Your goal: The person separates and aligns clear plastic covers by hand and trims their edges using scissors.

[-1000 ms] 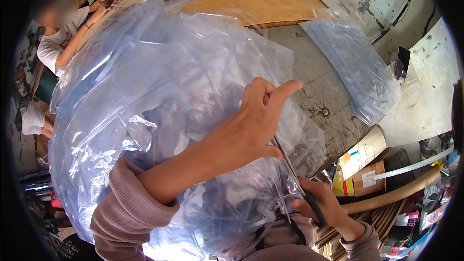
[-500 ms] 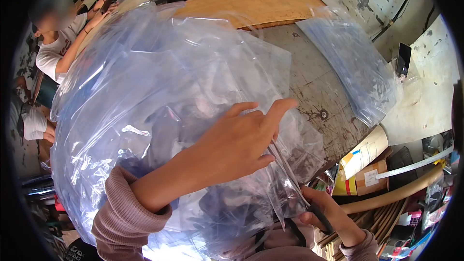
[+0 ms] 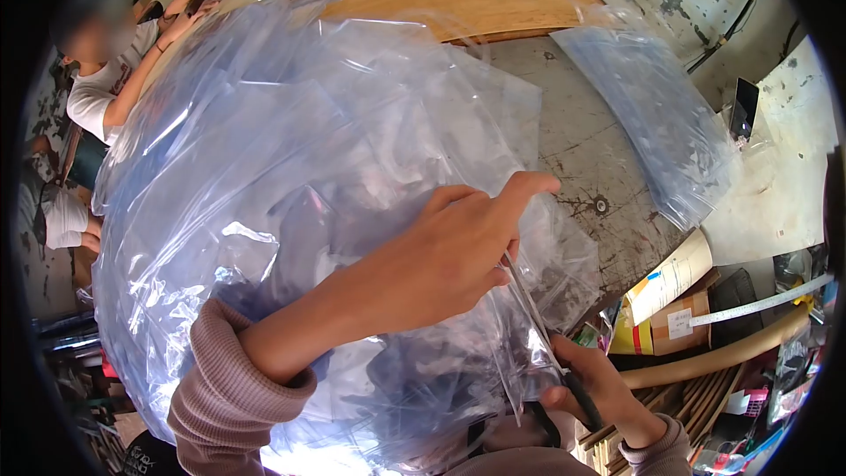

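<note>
A big heap of clear, bluish plastic sheeting point(image 3: 264, 150) spreads across the left and middle of the view. My left hand point(image 3: 471, 247) reaches over it, index finger stretched to the right, thumb and other fingers bent near the plastic's edge; what they hold, if anything, is hidden. Below and to the right, my right hand point(image 3: 595, 383) is closed around the dark handles of scissors point(image 3: 530, 313). The blades point up and left, by my left thumb, along folds of the plastic.
A flat stack of plastic sheets point(image 3: 652, 115) lies on the worn grey tabletop point(image 3: 573, 141). Behind is a wooden board point(image 3: 476, 0). A phone point(image 3: 743, 108) rests at right, above a cardboard box point(image 3: 679, 324). A seated person point(image 3: 110, 92) works at far left.
My left hand has moved down from its position a second ago, and its raised fingers have lowered. My right hand stays low at the right with the scissors.
</note>
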`<state>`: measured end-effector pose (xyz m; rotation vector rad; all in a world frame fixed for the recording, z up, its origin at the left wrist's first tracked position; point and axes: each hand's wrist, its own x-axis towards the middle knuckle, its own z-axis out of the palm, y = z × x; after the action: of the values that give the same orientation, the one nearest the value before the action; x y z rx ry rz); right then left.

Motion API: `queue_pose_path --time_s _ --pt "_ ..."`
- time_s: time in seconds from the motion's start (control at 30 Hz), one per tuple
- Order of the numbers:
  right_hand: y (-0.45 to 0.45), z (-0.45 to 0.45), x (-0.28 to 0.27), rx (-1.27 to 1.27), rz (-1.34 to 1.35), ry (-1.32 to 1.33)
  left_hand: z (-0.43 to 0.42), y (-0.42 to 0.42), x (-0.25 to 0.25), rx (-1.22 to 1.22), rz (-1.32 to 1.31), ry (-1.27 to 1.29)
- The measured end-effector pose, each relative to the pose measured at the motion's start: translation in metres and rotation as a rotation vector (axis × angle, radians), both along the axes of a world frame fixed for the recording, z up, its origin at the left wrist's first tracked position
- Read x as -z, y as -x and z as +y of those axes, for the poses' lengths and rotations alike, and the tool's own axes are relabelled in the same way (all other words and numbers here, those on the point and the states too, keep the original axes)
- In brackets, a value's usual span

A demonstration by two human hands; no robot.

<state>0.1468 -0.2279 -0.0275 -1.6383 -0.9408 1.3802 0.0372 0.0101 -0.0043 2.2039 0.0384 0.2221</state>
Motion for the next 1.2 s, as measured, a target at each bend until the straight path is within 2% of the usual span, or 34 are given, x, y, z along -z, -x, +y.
queue_pose_path --time_s 0.07,0.13,0.27,0.33,0.57,0.67,0.73,0.97,1.2 --pt "0.0 0.0 0.0 0.007 -0.012 -0.01 -0.001 0.0 -0.001 0.001 0.009 0.006" --pt "0.0 -0.002 0.003 0.016 -0.016 -0.014 -0.004 0.001 -0.003 -0.107 -0.041 -0.225" --pt "0.002 0.001 -0.003 0.033 -0.03 0.031 -0.005 0.002 -0.003 -0.147 -0.027 -0.206" --pt "0.004 0.003 -0.005 0.057 -0.012 0.042 -0.005 0.005 -0.004 -0.154 -0.069 -0.402" --pt "0.005 0.005 0.0 -0.034 -0.178 0.034 0.002 0.005 -0.006 -0.089 -0.023 -0.355" --pt "0.009 0.007 -0.004 0.01 -0.136 0.011 0.002 0.004 -0.006 -0.058 0.012 -0.32" --pt "0.008 0.007 -0.007 -0.021 -0.197 0.053 0.002 0.003 -0.002 -0.064 -0.062 -0.316" --pt "0.016 0.007 -0.001 0.064 -0.153 0.012 0.0 0.003 -0.001 -0.164 -0.129 -0.359" --pt "0.016 0.009 -0.005 0.024 -0.204 0.046 0.004 0.002 0.0 -0.104 -0.163 -0.256"
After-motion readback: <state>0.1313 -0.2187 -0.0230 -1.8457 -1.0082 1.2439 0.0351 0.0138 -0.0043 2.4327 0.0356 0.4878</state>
